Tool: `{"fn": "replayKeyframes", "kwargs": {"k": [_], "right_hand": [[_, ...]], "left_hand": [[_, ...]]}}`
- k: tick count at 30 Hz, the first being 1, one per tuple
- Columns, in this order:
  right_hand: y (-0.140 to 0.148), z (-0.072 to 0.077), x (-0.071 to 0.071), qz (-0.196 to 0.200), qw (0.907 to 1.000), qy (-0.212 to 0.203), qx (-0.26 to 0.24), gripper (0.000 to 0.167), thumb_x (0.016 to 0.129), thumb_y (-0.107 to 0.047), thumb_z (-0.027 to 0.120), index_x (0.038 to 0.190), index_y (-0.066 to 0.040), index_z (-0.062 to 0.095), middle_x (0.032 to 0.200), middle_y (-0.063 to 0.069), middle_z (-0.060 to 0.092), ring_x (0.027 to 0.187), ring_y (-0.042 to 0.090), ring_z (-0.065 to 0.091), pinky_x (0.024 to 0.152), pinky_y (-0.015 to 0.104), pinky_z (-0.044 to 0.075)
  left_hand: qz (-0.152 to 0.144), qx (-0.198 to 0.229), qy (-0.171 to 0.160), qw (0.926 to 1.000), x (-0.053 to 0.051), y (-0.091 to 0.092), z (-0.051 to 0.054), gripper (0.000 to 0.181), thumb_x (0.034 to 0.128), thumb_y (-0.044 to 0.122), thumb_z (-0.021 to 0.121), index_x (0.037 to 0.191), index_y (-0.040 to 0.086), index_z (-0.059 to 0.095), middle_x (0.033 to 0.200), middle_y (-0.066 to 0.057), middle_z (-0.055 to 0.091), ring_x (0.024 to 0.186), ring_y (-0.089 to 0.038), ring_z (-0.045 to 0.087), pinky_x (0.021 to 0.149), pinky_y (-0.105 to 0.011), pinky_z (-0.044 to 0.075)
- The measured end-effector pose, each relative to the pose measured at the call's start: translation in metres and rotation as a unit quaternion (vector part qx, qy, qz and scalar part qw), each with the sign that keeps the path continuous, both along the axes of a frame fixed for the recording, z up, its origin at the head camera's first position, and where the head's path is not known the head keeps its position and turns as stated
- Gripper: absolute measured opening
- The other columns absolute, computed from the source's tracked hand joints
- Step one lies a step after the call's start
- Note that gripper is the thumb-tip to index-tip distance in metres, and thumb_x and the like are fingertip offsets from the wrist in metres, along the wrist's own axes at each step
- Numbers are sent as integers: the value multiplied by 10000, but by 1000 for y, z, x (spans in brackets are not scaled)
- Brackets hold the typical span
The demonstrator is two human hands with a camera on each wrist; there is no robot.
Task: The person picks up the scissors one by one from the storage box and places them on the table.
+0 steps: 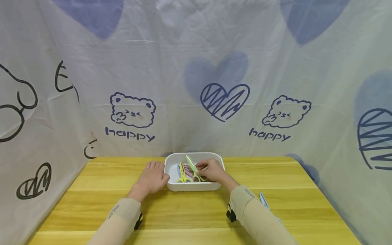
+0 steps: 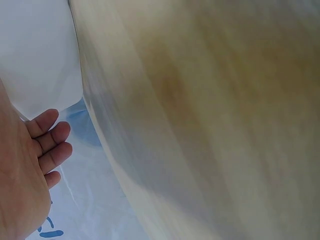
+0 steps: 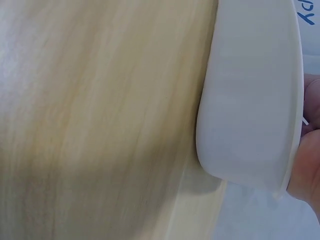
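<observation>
Left hand (image 1: 153, 177), fingers extended, beside white bin (image 1: 193, 187) | yellow scissors (image 1: 182, 174) inside, right of that hand | green scissors (image 1: 191, 164) pinched by right hand (image 1: 213, 169) in bin | blue item (image 1: 263, 200) right of it, partly sleeve-hidden (image 1: 255, 212) | table (image 1: 186, 217) beneath both hands, printed cloth (image 1: 174, 68) beyond

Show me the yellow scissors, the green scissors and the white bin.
Yellow scissors (image 1: 182, 171), head view: on the blades.
Green scissors (image 1: 192, 165), head view: on the blades.
White bin (image 1: 193, 186), head view: on its outer front wall.
</observation>
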State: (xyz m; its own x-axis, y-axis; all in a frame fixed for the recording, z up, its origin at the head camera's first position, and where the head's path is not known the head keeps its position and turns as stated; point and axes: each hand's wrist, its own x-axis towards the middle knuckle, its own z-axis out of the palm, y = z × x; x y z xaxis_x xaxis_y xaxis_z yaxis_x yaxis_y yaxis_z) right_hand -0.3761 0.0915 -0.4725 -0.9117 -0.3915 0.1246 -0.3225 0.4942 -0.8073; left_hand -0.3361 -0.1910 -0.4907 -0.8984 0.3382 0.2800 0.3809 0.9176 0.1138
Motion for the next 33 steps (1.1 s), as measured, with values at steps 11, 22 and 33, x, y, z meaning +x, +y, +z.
{"fn": "replayKeyframes", "kwargs": {"k": [11,22,33], "right_hand": [[1,10,-1,-559,9943,-264,-865,274,885,31,764,1156,59,744,997,155,758,787,158,695,675,288,583],[9,34,10,-770,9891,-272,-1226,307,904,24,757,1206,64,717,1057,199,738,835,209,719,744,345,617],[27,47,27,-709,9891,-68,-1285,322,898,-8,777,1206,62,715,1064,195,743,824,196,717,755,350,611]], "left_hand": [[-45,6,141,9999,-3,0,-4,371,953,262,499,1094,-77,553,1014,-173,560,1017,-362,472,1033,-533,358],[2,9,-17,10000,0,1,1,399,956,266,508,1124,-91,560,1049,-193,578,1033,-369,478,1054,-547,360],[56,-66,-113,9999,-1,1,1,393,978,258,509,1157,-89,554,1077,-194,579,1072,-377,477,1085,-543,345]]}}
